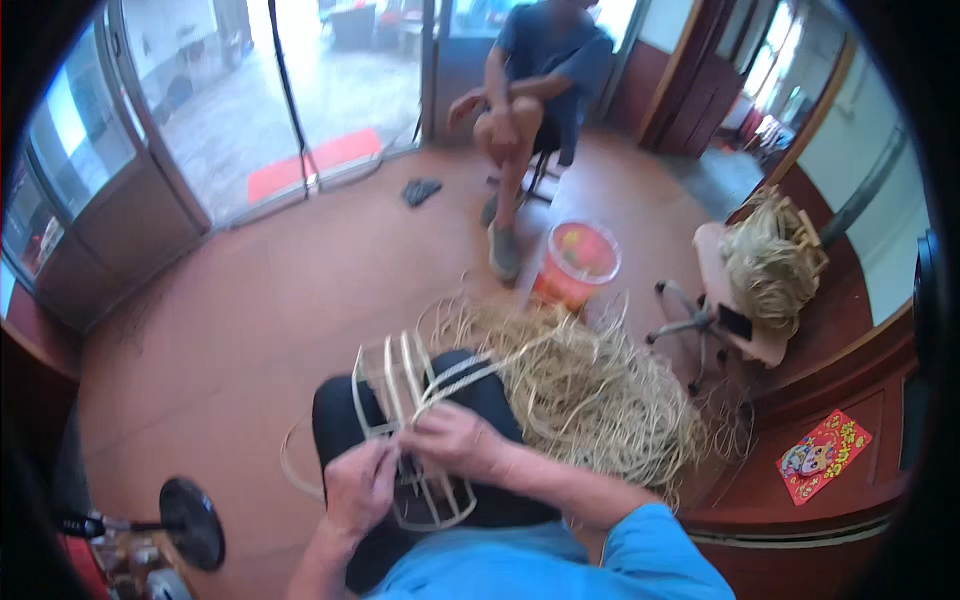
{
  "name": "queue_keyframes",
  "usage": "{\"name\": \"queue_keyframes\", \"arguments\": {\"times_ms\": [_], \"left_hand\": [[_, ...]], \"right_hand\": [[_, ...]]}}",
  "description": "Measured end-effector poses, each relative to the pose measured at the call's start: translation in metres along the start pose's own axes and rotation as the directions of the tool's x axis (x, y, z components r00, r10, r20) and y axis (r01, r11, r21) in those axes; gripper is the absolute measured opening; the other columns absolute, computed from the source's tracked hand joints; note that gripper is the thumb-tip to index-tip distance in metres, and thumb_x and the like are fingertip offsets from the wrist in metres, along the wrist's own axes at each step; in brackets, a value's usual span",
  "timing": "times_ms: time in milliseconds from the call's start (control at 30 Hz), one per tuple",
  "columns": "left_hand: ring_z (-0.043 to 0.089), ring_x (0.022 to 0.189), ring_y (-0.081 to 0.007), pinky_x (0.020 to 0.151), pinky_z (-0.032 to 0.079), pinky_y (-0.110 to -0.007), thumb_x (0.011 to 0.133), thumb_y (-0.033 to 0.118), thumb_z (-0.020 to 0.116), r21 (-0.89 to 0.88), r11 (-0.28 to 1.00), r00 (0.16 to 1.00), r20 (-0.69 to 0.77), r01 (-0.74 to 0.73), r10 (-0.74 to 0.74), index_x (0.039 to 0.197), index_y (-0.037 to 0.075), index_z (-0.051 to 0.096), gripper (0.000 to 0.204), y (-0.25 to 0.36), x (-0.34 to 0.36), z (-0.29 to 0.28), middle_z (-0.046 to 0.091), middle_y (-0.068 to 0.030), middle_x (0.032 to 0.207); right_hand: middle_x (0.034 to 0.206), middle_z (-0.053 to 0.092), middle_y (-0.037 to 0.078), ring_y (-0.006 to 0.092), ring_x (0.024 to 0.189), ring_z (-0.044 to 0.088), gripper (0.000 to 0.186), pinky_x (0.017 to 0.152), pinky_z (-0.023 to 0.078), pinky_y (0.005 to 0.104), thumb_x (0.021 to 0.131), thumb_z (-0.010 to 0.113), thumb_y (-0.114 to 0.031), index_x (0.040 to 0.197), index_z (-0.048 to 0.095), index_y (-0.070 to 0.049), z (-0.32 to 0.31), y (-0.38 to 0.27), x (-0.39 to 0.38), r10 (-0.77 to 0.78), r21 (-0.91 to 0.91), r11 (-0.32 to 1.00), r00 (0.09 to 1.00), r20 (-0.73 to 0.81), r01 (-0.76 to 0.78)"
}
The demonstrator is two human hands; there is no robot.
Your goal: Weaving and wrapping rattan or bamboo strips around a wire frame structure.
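Observation:
An open frame of pale cane-like rods point(392, 372) lies across my lap, its rounded lower end close to my body. My left hand point(358, 486) is closed with its fingertips pinching the frame near its middle crossbar. Right beside it, my right hand point(455, 440) is closed in a pinch at the same joint. A doubled pale strand point(465, 375) runs from my right hand toward the upper right, over my dark-clothed knee. The exact spot between my fingertips is partly hidden.
A large tangled heap of pale strands point(600, 400) covers the floor at the right. Behind it stands a red bucket point(568, 285), near a seated person point(545, 70). A wheeled chair point(715, 265) carries another bundle of strands point(770, 265). A round black base point(192, 523) stands lower left.

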State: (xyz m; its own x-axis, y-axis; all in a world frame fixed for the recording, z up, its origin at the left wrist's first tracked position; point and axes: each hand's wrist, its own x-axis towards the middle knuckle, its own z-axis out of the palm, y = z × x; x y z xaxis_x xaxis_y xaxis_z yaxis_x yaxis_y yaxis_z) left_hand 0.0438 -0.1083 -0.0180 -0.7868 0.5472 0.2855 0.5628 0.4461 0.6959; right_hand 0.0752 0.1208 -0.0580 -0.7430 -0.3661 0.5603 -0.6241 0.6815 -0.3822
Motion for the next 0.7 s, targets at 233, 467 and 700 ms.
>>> {"name": "queue_keyframes", "arguments": {"times_ms": [233,467,700], "left_hand": [[0.07,0.089,-0.0306,0.081,0.055,-0.04,0.109,0.013,0.067,-0.031,0.999,0.998,-0.057,-0.015,0.013,0.109,0.001,0.078,0.017,0.012,0.055,-0.024,0.071,-0.0153,0.096],[0.069,0.102,-0.0364,0.091,0.056,-0.046,0.101,0.02,0.074,0.093,0.98,0.98,0.107,-0.177,0.167,0.102,0.005,0.08,0.016,0.025,0.085,0.008,0.074,-0.0144,0.104],[0.066,0.087,-0.0138,0.09,0.056,-0.036,0.117,0.028,0.064,-0.773,0.558,0.951,0.281,0.302,-0.124,0.111,0.006,0.066,0.022,-0.012,0.076,-0.012,0.069,-0.0019,0.098]], "right_hand": [[0.105,0.067,0.005,0.0254,0.1,0.069,0.03,0.094,0.059,0.0376,0.086,0.073,-0.014,0.116,0.074,-0.01,-0.009,0.004,0.004,0.007,-0.092,0.996,0.999,-0.04,-0.01],[0.121,0.072,0.007,0.0283,0.117,0.071,0.027,0.112,0.057,0.0401,0.087,0.07,-0.013,0.112,0.079,-0.008,0.005,0.007,-0.006,-0.038,-0.123,0.992,0.998,-0.044,0.032],[0.11,0.065,0.003,0.0225,0.101,0.066,0.029,0.098,0.058,0.0365,0.087,0.072,-0.015,0.116,0.078,-0.011,0.001,-0.001,0.001,0.01,-0.079,0.997,0.998,-0.069,-0.015]]}}
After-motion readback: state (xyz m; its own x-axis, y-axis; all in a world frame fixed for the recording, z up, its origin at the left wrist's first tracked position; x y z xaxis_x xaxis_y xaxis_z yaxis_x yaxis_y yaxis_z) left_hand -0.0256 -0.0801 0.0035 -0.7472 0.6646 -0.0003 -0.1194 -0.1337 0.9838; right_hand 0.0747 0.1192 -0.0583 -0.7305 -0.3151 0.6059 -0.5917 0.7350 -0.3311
